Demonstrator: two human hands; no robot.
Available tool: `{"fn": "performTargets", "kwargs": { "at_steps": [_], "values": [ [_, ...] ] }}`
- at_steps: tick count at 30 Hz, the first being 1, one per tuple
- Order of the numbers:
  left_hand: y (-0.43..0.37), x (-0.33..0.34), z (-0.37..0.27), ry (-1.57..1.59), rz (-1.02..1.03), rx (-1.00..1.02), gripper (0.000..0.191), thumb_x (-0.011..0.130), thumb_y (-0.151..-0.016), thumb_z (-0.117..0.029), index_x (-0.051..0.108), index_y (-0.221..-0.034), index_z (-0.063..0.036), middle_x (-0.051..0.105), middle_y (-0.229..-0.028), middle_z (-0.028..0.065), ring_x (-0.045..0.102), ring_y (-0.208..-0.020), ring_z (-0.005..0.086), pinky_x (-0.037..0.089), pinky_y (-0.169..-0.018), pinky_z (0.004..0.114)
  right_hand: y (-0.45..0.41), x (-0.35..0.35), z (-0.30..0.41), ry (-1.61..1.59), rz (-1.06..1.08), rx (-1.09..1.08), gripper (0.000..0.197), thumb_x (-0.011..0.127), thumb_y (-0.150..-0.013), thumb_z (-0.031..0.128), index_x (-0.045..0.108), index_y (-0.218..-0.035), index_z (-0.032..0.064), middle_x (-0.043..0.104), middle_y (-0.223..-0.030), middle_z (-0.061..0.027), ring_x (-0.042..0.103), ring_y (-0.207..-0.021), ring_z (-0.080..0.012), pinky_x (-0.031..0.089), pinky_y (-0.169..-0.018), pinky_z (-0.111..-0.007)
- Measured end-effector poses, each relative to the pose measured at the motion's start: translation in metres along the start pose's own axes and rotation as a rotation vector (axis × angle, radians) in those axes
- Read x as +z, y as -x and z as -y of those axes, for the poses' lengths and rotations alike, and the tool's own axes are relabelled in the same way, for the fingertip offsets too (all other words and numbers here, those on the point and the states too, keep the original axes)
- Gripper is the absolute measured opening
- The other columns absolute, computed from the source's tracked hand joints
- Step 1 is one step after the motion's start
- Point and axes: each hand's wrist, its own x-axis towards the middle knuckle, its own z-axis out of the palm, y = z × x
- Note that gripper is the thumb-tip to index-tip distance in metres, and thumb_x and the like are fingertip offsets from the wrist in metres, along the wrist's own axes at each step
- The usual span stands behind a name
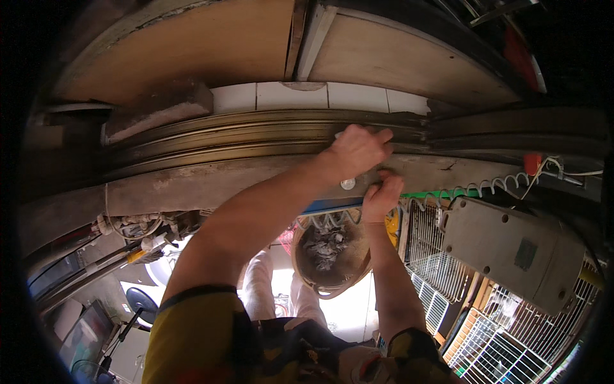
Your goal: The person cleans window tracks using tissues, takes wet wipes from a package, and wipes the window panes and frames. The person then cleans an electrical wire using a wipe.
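Note:
My left hand (360, 150) is over the grooved brass-coloured metal rails (230, 137), its fingers curled. A small whitish bit shows beside its knuckles; what the fingers hold, if anything, is hidden. Just below it, my right hand (383, 194) is raised at the front of the worn grey board (216, 180), fingers bent; its grip cannot be made out. A small pale round disc (348, 184) lies on the board, left of my right hand. Under the board a round bin (309, 273) holds crumpled grey material (327, 245).
White tiles (292, 98) and wooden panels (407, 57) stand behind the rails. A coiled grey hose (455, 192) runs along the board's front. At right are a grey plastic case (508, 249) and white wire racks (503, 350); at left, pipe fittings (139, 223) and poles.

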Motion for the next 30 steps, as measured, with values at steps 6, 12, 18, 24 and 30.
{"fn": "performTargets", "kwargs": {
  "at_steps": [6, 12, 18, 24, 30],
  "values": [
    [-0.021, 0.016, -0.006, 0.092, -0.031, -0.018, 0.010, 0.058, -0.070, -0.011, 0.057, -0.080, -0.0072, 0.054, -0.089, 0.0068, 0.063, -0.079, 0.0222, 0.053, -0.055, 0.034, 0.000, -0.006, -0.001, 0.009, 0.050, 0.035, 0.027, 0.048, -0.067, 0.002, 0.052, -0.093, -0.0001, 0.046, -0.089, -0.0183, 0.044, -0.082, -0.0391, 0.038, -0.071, -0.046],
    [-0.027, 0.035, -0.011, 0.191, -0.198, -0.036, 0.015, 0.059, -0.067, -0.012, 0.055, -0.080, -0.0061, 0.053, -0.089, 0.0077, 0.062, -0.075, 0.0234, 0.052, -0.054, 0.034, 0.002, -0.003, 0.003, 0.040, 0.075, 0.084, 0.025, 0.045, -0.073, 0.007, 0.051, -0.095, -0.0005, 0.048, -0.092, -0.0194, 0.045, -0.085, -0.0406, 0.038, -0.073, -0.047],
    [-0.067, 0.069, -0.057, 0.115, -0.269, 0.013, 0.014, 0.057, -0.069, -0.015, 0.059, -0.077, -0.0045, 0.054, -0.090, 0.0066, 0.056, -0.080, 0.0231, 0.052, -0.063, 0.033, 0.041, 0.025, -0.039, -0.075, -0.025, 0.177, 0.030, 0.050, -0.087, 0.021, 0.053, -0.110, 0.0015, 0.054, -0.109, -0.0187, 0.051, -0.097, -0.0365, 0.044, -0.080, -0.044],
    [-0.049, 0.076, -0.074, 0.087, -0.329, -0.075, 0.019, 0.054, -0.072, -0.014, 0.066, -0.082, -0.0035, 0.055, -0.093, 0.0069, 0.050, -0.094, 0.0231, 0.045, -0.082, 0.031, 0.042, 0.037, -0.028, 0.028, 0.230, 0.555, 0.034, 0.054, -0.086, 0.024, 0.054, -0.113, 0.0041, 0.055, -0.112, -0.0172, 0.053, -0.100, -0.0326, 0.046, -0.082, -0.042],
    [-0.051, 0.046, -0.076, -0.020, -0.039, -0.177, 0.022, 0.056, -0.070, -0.015, 0.067, -0.085, -0.0020, 0.055, -0.094, 0.0085, 0.051, -0.095, 0.0230, 0.043, -0.084, 0.030, 0.047, 0.027, -0.049, 0.147, 0.191, 0.389, 0.032, 0.054, -0.083, 0.022, 0.055, -0.109, 0.0043, 0.054, -0.109, -0.0175, 0.052, -0.099, -0.0333, 0.045, -0.081, -0.043]
  ]
}}
